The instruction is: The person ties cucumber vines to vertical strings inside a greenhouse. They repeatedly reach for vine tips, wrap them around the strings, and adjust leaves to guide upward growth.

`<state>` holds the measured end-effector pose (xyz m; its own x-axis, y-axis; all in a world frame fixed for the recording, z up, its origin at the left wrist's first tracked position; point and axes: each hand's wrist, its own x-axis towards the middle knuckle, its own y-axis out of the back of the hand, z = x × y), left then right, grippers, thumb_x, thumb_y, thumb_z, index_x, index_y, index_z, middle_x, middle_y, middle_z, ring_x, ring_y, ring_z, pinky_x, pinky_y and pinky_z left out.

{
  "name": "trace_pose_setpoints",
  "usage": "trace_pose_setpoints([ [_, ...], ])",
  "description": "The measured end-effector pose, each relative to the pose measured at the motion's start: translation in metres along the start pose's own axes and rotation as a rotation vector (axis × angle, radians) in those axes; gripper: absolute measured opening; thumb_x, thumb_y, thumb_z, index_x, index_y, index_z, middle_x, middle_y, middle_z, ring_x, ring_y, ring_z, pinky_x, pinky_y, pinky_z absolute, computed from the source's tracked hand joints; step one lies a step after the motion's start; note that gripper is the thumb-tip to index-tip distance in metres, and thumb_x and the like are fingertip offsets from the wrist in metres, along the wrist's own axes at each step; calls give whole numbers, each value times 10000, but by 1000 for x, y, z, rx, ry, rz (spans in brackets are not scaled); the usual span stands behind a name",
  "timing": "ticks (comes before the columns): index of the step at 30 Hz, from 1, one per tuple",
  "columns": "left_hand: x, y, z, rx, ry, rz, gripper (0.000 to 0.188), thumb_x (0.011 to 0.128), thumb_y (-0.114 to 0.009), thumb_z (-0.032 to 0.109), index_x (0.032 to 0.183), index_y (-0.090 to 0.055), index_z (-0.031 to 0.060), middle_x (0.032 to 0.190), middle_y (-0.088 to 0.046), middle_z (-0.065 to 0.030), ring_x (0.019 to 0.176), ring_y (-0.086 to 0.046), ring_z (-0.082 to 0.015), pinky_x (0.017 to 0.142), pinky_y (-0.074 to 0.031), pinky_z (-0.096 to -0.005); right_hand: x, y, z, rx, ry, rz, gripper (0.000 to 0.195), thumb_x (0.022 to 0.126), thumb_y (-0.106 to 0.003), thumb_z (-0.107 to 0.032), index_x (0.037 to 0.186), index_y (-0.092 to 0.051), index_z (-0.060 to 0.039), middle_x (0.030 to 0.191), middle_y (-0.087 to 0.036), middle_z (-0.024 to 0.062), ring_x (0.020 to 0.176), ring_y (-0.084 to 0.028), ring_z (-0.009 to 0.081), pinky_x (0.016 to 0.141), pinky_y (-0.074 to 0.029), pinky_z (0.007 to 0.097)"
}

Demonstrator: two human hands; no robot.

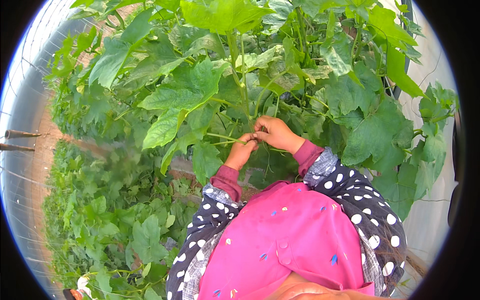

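Observation:
My left hand (242, 150) and my right hand (275, 132) meet at the middle of the picture, fingertips together on the stem of a leafy climbing plant (244, 93). A green leaf stalk (225, 137) runs from the left into my left hand's fingers. My right thumb and forefinger are pinched close against the stem; whether something thin lies between them is too small to tell. Big lobed leaves (187, 90) spread above and left of the hands. A thin tendril (268, 161) hangs below them.
Dense vines (97, 217) fill the left side and the top. Large leaves (378, 131) stand close to my right arm. Pale plastic sheeting (431, 150) runs along the right edge. At the far left are poles (22, 134), netting-like lines and a bare soil strip (43, 157).

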<state>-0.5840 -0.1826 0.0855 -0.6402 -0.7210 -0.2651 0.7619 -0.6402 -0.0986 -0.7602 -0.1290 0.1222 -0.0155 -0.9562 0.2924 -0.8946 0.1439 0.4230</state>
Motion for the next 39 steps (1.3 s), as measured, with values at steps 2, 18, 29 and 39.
trace_pose_setpoints([
  [2,-1,6,0,-58,-1,-11,228,853,-601,101,1065,-590,16,973,-604,-23,886,-574,-132,793,-466,-263,2,-4,-4,67,-17,-6,161,771,-696,-118,840,-571,-44,817,-576,100,744,-593,254,663,-468,351],
  [18,2,10,-16,1101,-536,356,202,784,-668,121,937,-580,23,848,-581,-113,754,-568,-270,674,-459,-342,2,-31,23,71,96,102,196,754,-631,-16,934,-554,-39,810,-622,175,764,-616,360,640,-475,400],
  [29,56,-17,32,585,-646,412,188,789,-627,106,950,-559,37,832,-568,-109,741,-556,-258,663,-445,-330,-13,-19,56,-229,40,218,207,601,-665,-21,800,-613,-40,741,-618,191,738,-601,392,631,-478,458],
  [39,68,-40,42,334,-677,521,180,794,-591,93,962,-539,50,818,-556,-106,729,-545,-246,654,-432,-320,-14,80,-93,-19,173,-178,168,715,-666,-69,876,-640,-31,752,-638,115,682,-608,172,630,-473,319],
])
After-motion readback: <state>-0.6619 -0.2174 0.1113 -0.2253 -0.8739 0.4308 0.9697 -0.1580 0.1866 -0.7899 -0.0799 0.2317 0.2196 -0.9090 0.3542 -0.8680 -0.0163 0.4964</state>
